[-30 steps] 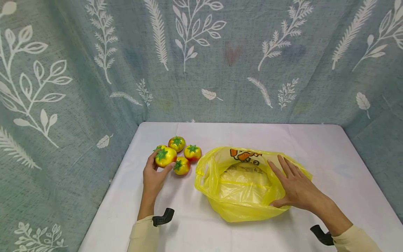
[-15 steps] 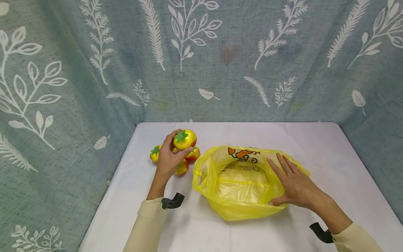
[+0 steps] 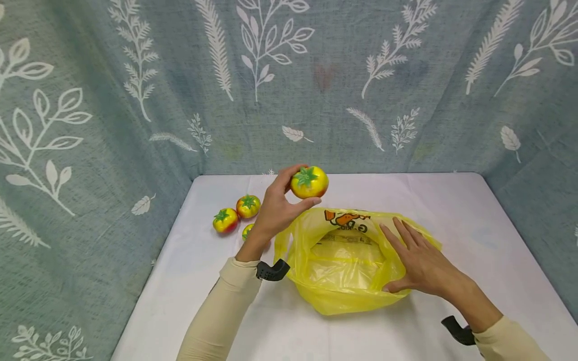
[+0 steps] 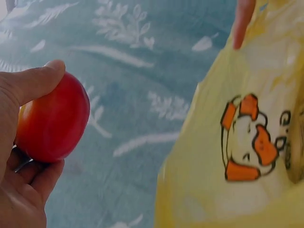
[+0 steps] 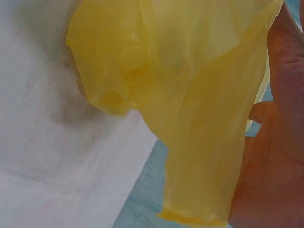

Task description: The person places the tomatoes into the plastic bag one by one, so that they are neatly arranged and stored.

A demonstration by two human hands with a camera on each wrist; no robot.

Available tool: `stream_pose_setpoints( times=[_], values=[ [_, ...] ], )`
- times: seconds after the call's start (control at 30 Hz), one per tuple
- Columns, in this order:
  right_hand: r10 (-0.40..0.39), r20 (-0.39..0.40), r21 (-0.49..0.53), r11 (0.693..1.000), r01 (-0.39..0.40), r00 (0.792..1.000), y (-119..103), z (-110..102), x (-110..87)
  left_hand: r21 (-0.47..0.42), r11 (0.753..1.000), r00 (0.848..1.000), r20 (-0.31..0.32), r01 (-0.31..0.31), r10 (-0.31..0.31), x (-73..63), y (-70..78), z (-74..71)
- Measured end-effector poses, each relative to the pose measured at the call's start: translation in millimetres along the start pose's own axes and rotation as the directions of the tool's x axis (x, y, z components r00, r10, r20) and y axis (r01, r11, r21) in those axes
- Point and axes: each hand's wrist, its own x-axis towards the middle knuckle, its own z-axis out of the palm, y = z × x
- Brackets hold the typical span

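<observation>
My left hand (image 3: pixel 276 210) holds a yellow-and-red tomato (image 3: pixel 309 182) with a green star-shaped top, raised above the table near the bag's far left rim. In the left wrist view the tomato's red underside (image 4: pixel 57 121) shows between thumb and fingers. A yellow plastic bag (image 3: pixel 334 302) with an orange-and-black cartoon print stands with its mouth spread wide; nothing shows inside. At its right rim my right hand (image 3: pixel 424 263) rests with fingers spread and nearly straight. The right wrist view has the bag's thin film (image 5: pixel 199 137) lying alongside that hand.
Two tomatoes, one nearer (image 3: pixel 225 220) and one farther (image 3: pixel 248 206), lie on the white table (image 3: pixel 176 301) at left. Another tomato (image 3: pixel 247 230) is partly hidden by my left arm. A blue-green leaf-patterned curtain (image 3: pixel 253 145) stands behind and at both sides.
My left hand has lifted the tomato from the group and carried it up and right, towards the bag. The right hand stays at the bag's rim.
</observation>
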Motion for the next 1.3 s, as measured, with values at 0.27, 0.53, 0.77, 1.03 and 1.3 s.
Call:
stream_pose_setpoints(
  times=[0.27,0.53,0.77,1.03,1.3],
  values=[
    [0.006,0.005,-0.004,1.0,-0.006,1.0,-1.2,-4.7,0.5,0.003,0.997,0.988,0.137,-0.078,0.077,19.7,7.7,31.8],
    [-0.003,0.003,0.0,1.0,0.003,1.0,-1.1,-9.1,1.2,0.077,0.994,0.953,0.3,-0.073,0.047,23.5,3.5,60.4],
    [-0.011,0.004,0.01,1.0,0.011,1.0,0.6,-10.6,0.2,0.127,0.99,0.892,0.452,-0.059,-0.005,16.6,-4.3,80.3],
    [-0.024,-0.001,0.011,1.0,0.024,1.0,2.8,-8.4,-0.7,0.192,0.974,0.809,0.588,-0.119,-0.017,-4.5,-10.2,101.8],
    [-0.034,-0.018,-0.002,0.999,0.034,0.999,3.6,-7.9,-3.1,0.228,0.967,0.759,0.649,-0.118,-0.06,-13.1,-16.9,118.8]
  ],
)
